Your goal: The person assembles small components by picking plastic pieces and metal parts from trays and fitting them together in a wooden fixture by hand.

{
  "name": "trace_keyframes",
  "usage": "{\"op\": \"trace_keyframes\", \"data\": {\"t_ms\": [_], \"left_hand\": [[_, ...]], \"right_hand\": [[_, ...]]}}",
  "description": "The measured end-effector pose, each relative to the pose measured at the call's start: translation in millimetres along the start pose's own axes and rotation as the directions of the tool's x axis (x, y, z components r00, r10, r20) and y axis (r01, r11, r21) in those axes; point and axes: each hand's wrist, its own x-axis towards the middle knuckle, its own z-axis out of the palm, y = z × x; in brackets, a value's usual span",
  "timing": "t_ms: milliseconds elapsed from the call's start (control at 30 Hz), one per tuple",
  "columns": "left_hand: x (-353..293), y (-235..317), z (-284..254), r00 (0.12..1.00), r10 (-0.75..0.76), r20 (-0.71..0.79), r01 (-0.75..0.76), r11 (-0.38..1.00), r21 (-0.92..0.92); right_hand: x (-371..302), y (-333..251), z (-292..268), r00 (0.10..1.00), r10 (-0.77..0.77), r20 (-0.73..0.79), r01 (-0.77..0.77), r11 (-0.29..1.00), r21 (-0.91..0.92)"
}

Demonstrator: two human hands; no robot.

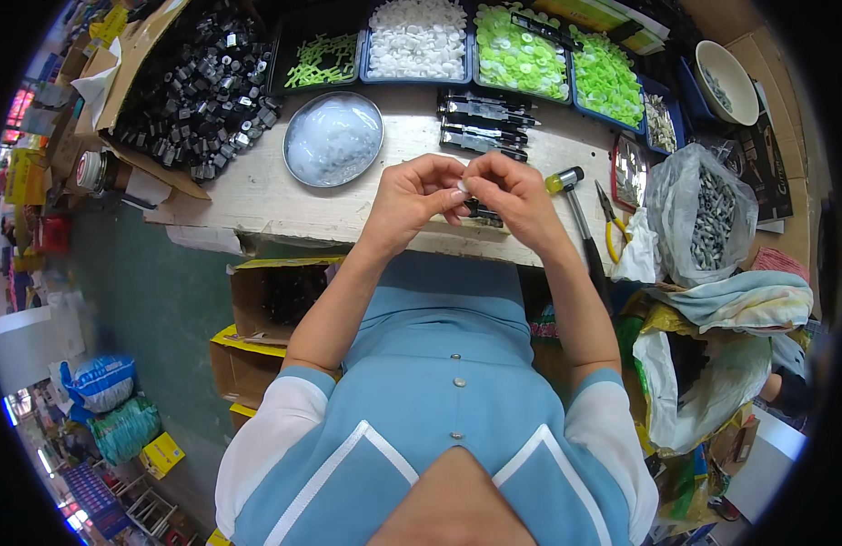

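Note:
Near the front edge of the bench, my left hand [412, 196] and my right hand [512, 193] meet with their fingertips pinched together. Between them shows a small white piece [463, 186], too small to make out in detail. Below the fingers, partly hidden by my right hand, lies a dark part [481, 211]. Just beyond my hands, several black, shiny elongated assemblies [483, 126] lie side by side. A round metal dish [334, 139] with a pale, jelly-like substance stands to the left.
Along the back stand trays of green sticks [321, 61], white pieces [417, 41] and green discs [523, 56]. A carton of black parts [198, 100] is at left. Rightward lie a hammer [580, 218], yellow-handled pliers [612, 223] and a bag of metal parts [709, 214].

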Motion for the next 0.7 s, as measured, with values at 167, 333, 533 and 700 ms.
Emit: {"op": "trace_keyframes", "data": {"t_ms": [167,333,533,700], "left_hand": [[-1.8,-3.7,-3.0,0.998,0.035,-0.056,-0.040,0.996,-0.081],[-6.1,-14.6,-7.5,0.995,0.027,-0.092,-0.043,0.981,-0.187],[-7.4,-23.6,-5.8,0.993,0.057,-0.105,-0.080,0.970,-0.230],[-9.9,-12.1,-7.9,0.980,0.013,-0.198,-0.007,1.000,0.028]], "right_hand": [[1.6,2.1,9.1,0.986,-0.113,-0.119,0.097,0.986,-0.133],[-2.2,10.8,19.6,0.930,-0.302,-0.209,0.259,0.943,-0.208],[1.1,17.6,32.2,0.870,-0.433,-0.237,0.358,0.884,-0.300],[1.3,29.8,26.3,0.861,-0.482,-0.162,0.340,0.782,-0.522]]}}
